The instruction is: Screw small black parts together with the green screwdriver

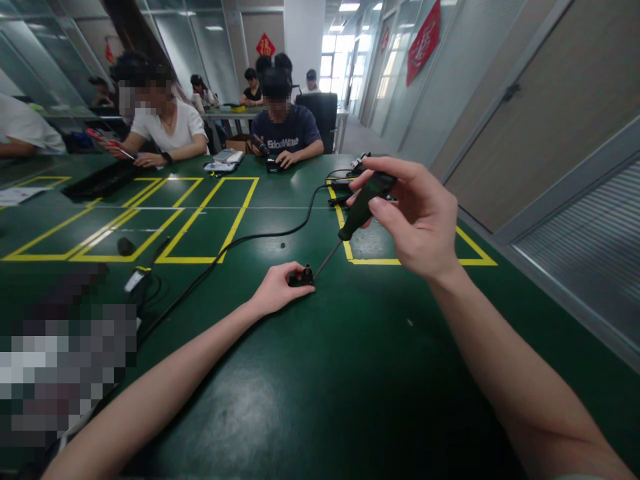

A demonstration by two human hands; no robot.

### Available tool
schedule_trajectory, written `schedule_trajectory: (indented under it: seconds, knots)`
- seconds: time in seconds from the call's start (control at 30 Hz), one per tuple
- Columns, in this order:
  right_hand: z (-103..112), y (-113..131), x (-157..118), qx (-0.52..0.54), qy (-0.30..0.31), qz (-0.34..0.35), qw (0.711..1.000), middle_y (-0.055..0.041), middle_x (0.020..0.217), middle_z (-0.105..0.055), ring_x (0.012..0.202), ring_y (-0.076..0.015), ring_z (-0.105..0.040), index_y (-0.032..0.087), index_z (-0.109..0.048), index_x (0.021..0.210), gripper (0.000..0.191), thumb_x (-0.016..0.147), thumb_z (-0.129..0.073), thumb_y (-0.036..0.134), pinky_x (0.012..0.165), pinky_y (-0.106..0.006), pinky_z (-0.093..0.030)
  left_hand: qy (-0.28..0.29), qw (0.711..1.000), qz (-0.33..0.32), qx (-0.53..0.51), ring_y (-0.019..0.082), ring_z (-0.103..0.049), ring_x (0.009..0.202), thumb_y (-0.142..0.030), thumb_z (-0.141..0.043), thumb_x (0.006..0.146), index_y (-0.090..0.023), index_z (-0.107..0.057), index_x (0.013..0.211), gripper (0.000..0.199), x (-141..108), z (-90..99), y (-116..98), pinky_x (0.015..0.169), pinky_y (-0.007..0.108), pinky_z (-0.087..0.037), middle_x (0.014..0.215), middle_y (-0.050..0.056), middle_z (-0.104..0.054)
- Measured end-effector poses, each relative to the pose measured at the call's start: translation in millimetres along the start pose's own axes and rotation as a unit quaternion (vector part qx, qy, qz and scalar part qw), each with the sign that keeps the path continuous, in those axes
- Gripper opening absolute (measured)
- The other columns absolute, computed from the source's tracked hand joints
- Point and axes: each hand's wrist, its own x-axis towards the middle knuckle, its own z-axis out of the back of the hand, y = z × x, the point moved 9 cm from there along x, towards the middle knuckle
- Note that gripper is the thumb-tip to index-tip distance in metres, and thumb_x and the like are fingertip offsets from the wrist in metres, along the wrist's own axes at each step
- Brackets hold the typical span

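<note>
In my right hand (417,213) is a screwdriver (357,217) with a dark green handle, gripped between thumb and fingers. Its thin metal shaft slants down to the left, and the tip meets or nearly meets a small black part (307,275). My left hand (277,288) pinches that part between thumb and fingers just above the tabletop. A short metal cylinder sticks up from the part; its exact kind is too small to make out.
The green table (360,373) carries yellow tape outlines (425,262). A black cable (260,236) curves across it to dark items beyond my right hand. Co-workers sit opposite, one handling a black object (273,165). A long black tray (100,180) lies at far left, a dark lump (125,247) nearer.
</note>
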Motion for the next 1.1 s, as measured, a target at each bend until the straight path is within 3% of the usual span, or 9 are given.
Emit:
schedule_trajectory:
  seconds: [0.83, 1.1]
  knots:
    - [-7.1, -5.0, -0.7, 0.0, 0.018, -0.013, 1.0, -0.0066, 0.12, -0.071, 0.106, -0.0277, -0.073, 0.035, -0.065, 0.134, 0.042, 0.097, -0.064, 0.054, 0.075, -0.041, -0.068, -0.004, 1.0, -0.001, 0.016, 0.018, -0.064, 0.076, -0.041, -0.083, 0.075, -0.02, -0.073, 0.09, 0.028, -0.1, 0.4, -0.6, 0.073, 0.031, -0.05, 0.085, 0.002, -0.074]
    - [0.1, -2.6, 0.6, -0.007, 0.006, -0.005, 1.0, -0.0064, 0.126, -0.07, 0.106, -0.028, -0.072, 0.035, -0.064, 0.135, 0.042, 0.097, -0.064, 0.053, 0.076, -0.042, -0.067, -0.003, 1.0, 0.0, 0.013, 0.018, -0.065, 0.077, -0.041, -0.083, 0.074, -0.02, -0.075, 0.092, 0.028, 0.5, 0.1, -2.0, 0.072, 0.031, -0.051, 0.086, 0.002, -0.075]
